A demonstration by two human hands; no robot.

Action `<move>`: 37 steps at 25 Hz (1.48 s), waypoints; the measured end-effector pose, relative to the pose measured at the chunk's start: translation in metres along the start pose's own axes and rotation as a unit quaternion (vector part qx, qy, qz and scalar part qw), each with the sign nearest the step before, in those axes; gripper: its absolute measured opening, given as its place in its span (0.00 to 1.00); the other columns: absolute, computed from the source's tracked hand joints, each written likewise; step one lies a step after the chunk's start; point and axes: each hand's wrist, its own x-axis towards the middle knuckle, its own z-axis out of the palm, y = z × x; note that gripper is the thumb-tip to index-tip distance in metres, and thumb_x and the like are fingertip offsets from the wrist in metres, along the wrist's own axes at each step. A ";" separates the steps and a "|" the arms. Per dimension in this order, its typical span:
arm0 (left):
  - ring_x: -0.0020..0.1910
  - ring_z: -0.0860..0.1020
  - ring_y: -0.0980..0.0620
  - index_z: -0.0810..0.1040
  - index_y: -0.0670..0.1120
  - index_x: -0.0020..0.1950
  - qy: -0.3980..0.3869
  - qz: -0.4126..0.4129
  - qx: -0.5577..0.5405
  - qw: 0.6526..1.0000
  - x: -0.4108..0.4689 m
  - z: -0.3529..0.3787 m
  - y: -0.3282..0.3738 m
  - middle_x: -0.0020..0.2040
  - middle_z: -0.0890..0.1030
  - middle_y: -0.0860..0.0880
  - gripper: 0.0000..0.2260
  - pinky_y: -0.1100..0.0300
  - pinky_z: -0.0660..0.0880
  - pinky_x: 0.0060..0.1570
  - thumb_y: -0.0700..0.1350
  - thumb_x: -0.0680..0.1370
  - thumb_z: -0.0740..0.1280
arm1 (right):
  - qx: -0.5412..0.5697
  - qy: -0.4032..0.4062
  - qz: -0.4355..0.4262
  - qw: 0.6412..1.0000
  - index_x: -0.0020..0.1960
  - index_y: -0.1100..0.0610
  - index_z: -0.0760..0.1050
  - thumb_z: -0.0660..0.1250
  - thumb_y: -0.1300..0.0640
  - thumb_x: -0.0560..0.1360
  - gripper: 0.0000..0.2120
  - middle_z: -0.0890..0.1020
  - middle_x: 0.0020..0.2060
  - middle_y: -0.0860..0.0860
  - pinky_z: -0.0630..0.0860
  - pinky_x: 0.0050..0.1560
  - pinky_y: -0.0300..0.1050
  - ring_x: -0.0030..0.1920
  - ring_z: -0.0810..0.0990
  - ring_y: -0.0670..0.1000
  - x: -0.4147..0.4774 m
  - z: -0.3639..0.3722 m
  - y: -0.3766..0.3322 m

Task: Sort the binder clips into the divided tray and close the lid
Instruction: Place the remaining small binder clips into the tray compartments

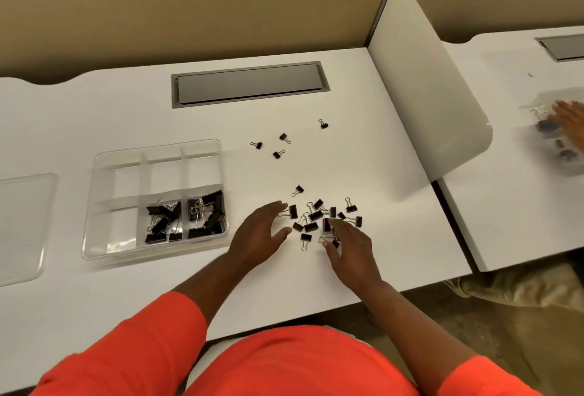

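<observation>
A clear divided tray lies on the white desk at the left. Its front middle compartment holds medium black binder clips and its front right compartment holds larger ones; the other compartments are bare. A pile of small loose clips lies to the right of the tray. My left hand is open beside the pile, its fingertips near one clip. My right hand reaches into the pile, thumb and fingers pinching a small clip. The clear lid lies flat at the far left.
Several small clips are scattered farther back, one more beyond them. A grey cable hatch is set into the desk's rear. A white divider panel bounds the right side; behind it another person's hand works at the neighbouring desk.
</observation>
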 end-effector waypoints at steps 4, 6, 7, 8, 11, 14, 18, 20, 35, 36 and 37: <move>0.69 0.71 0.52 0.70 0.53 0.72 -0.003 -0.031 0.008 0.999 0.018 0.018 0.006 0.71 0.73 0.53 0.24 0.56 0.67 0.69 0.53 0.77 0.70 | 0.003 -0.031 -0.003 1.000 0.73 0.51 0.70 0.69 0.54 0.79 0.23 0.76 0.70 0.49 0.57 0.70 0.42 0.71 0.71 0.52 0.007 -0.007 0.023; 0.66 0.73 0.52 0.72 0.53 0.71 0.005 -0.055 -0.001 0.998 0.026 0.028 0.009 0.68 0.76 0.53 0.24 0.53 0.69 0.67 0.51 0.76 0.71 | 0.013 -0.037 -0.014 0.999 0.72 0.52 0.71 0.70 0.55 0.78 0.23 0.77 0.68 0.49 0.58 0.70 0.42 0.70 0.71 0.51 0.014 -0.008 0.031; 0.65 0.73 0.52 0.72 0.53 0.70 0.010 -0.064 -0.002 0.998 0.029 0.032 0.010 0.67 0.77 0.53 0.23 0.53 0.70 0.66 0.51 0.76 0.71 | 0.017 -0.038 -0.024 0.999 0.71 0.52 0.72 0.71 0.56 0.78 0.23 0.78 0.67 0.48 0.58 0.70 0.42 0.69 0.72 0.50 0.018 -0.008 0.033; 0.65 0.73 0.52 0.73 0.53 0.70 0.013 -0.071 0.003 0.997 0.032 0.035 0.011 0.66 0.77 0.53 0.23 0.53 0.70 0.65 0.50 0.75 0.71 | 0.019 -0.039 -0.032 0.999 0.71 0.52 0.73 0.71 0.56 0.77 0.22 0.78 0.66 0.48 0.58 0.70 0.42 0.68 0.72 0.50 0.021 -0.007 0.034; 0.65 0.71 0.51 0.74 0.51 0.69 0.013 -0.084 0.037 0.996 0.041 0.042 0.013 0.65 0.77 0.53 0.24 0.53 0.68 0.64 0.51 0.74 0.72 | 0.022 -0.051 -0.043 0.998 0.71 0.51 0.73 0.71 0.55 0.77 0.22 0.78 0.67 0.48 0.58 0.71 0.43 0.69 0.71 0.49 0.029 -0.004 0.036; 0.64 0.71 0.47 0.73 0.49 0.70 -0.001 -0.082 0.075 0.994 0.045 0.045 0.014 0.65 0.76 0.51 0.25 0.52 0.68 0.61 0.52 0.74 0.72 | 0.020 -0.056 -0.053 0.997 0.70 0.51 0.74 0.71 0.56 0.77 0.22 0.79 0.65 0.48 0.56 0.69 0.43 0.67 0.71 0.49 0.035 -0.003 0.033; 0.61 0.71 0.47 0.75 0.47 0.68 0.004 -0.091 0.062 0.994 0.049 0.046 0.014 0.62 0.76 0.49 0.24 0.53 0.70 0.60 0.51 0.74 0.73 | 0.012 -0.055 -0.060 0.997 0.69 0.52 0.75 0.71 0.58 0.76 0.22 0.80 0.63 0.48 0.54 0.67 0.41 0.66 0.72 0.49 0.042 -0.001 0.028; 0.60 0.71 0.48 0.77 0.46 0.65 0.009 -0.103 0.049 0.993 0.052 0.044 0.015 0.60 0.77 0.49 0.21 0.54 0.70 0.58 0.50 0.74 0.73 | -0.008 -0.053 -0.071 0.996 0.69 0.52 0.75 0.72 0.59 0.76 0.22 0.81 0.61 0.49 0.55 0.66 0.42 0.65 0.73 0.51 0.044 0.002 0.026; 0.51 0.78 0.56 0.78 0.52 0.59 0.047 -0.064 -0.020 0.997 0.032 -0.005 0.025 0.54 0.81 0.56 0.16 0.63 0.70 0.49 0.56 0.74 0.72 | 0.125 -0.002 -0.049 0.991 0.64 0.49 0.75 0.66 0.56 0.79 0.14 0.77 0.58 0.41 0.73 0.62 0.49 0.58 0.76 0.45 0.052 -0.002 -0.021; 0.51 0.78 0.56 0.79 0.52 0.58 0.055 -0.058 -0.022 0.997 0.029 -0.013 0.023 0.54 0.81 0.56 0.16 0.62 0.72 0.50 0.56 0.74 0.72 | 0.127 -0.005 -0.053 0.991 0.64 0.48 0.75 0.67 0.55 0.79 0.14 0.77 0.57 0.40 0.74 0.60 0.51 0.57 0.77 0.47 0.055 0.000 -0.031; 0.51 0.79 0.56 0.79 0.52 0.59 0.063 -0.053 -0.021 0.996 0.026 -0.023 0.021 0.54 0.82 0.56 0.16 0.61 0.72 0.50 0.56 0.74 0.72 | 0.127 -0.007 -0.061 0.990 0.64 0.48 0.75 0.67 0.55 0.79 0.14 0.77 0.56 0.40 0.75 0.59 0.52 0.57 0.78 0.48 0.058 0.003 -0.042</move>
